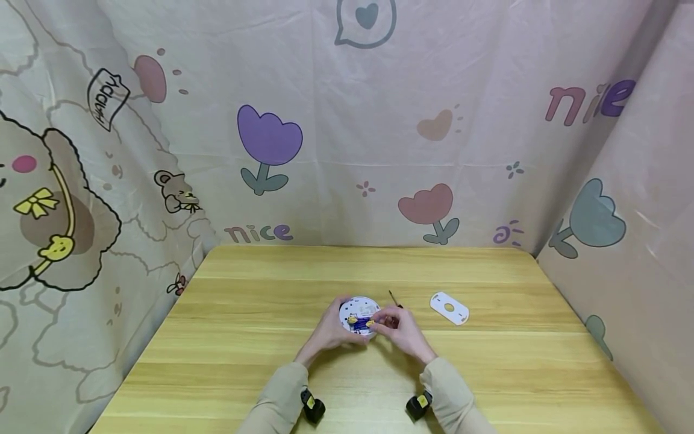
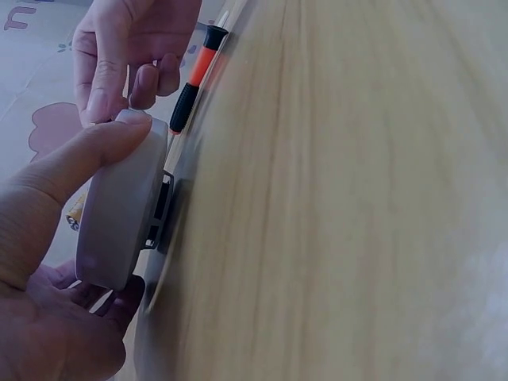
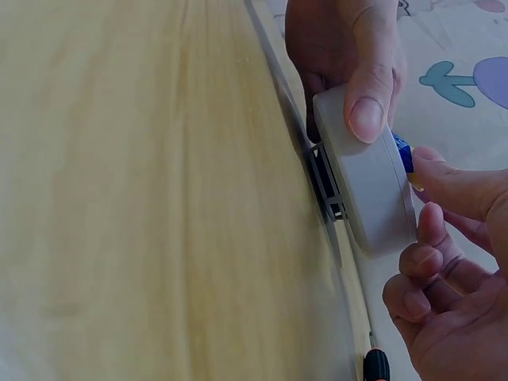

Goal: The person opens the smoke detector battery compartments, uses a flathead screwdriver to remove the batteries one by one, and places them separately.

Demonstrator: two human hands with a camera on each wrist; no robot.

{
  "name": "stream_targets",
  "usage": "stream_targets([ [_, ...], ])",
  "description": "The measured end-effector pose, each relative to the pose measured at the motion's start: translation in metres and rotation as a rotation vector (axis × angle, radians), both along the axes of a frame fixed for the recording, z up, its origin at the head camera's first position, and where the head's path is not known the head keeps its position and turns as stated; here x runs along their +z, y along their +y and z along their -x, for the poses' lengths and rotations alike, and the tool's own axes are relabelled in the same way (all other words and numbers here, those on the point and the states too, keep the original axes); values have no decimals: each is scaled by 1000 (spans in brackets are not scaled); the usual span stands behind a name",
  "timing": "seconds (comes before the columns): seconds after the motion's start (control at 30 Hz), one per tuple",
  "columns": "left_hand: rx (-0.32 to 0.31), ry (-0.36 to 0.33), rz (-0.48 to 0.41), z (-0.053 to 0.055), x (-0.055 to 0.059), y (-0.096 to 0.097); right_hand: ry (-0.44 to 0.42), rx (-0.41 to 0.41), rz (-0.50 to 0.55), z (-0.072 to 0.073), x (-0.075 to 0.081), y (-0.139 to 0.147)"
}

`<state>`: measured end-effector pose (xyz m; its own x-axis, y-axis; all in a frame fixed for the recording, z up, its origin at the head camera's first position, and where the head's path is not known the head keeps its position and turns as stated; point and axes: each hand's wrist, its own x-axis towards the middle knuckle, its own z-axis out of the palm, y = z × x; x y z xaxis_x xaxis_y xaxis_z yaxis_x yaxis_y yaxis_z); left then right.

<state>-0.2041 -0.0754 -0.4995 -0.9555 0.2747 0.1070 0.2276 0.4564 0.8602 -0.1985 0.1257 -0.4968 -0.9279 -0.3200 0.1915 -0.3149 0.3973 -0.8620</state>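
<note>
Round white device (image 1: 359,314) on bench (image 1: 260,337), cupped in left hand (image 1: 329,330), thumb curled over rim. Right hand (image 1: 403,330) just beside device's right edge, fingertips pinching small yellow part on its blue inside. Screwdriver (image 1: 393,298) beyond right hand; white oval plate (image 1: 449,308) further right.

Screwdriver (image 1: 393,298) and plate (image 1: 449,308) rightward.

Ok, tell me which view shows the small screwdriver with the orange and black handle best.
The left wrist view: the orange and black handled screwdriver lies in full on the wooden table. The head view shows a thin dark sliver; the right wrist view only its black end.
</note>
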Motion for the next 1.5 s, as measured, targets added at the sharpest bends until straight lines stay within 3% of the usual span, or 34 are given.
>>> stream_targets([
  [0.5,-2,-2,3,0,-1,-1,-58,-48,76,-5,1,-2],
  [0.73,2,-1,11,-1,0,-1,-91,-41,165,-18,23,-5],
  [0.87,1,-2,12,-1,1,-1,-120,-42,193,-21,28,-4],
  [1.1,4,-1,11,-1,2,0,-148,-64,319,-19,20,2],
  [1.23,7,-4,17,-1,2,0,-156,-90,419,-12,4,5],
  [1.33,10,-3,22,0,1,1,-153,-112,452,-7,-6,7],
  [1.5,20,-7,23,-1,2,1,-165,-131,503,-5,-8,9],
])
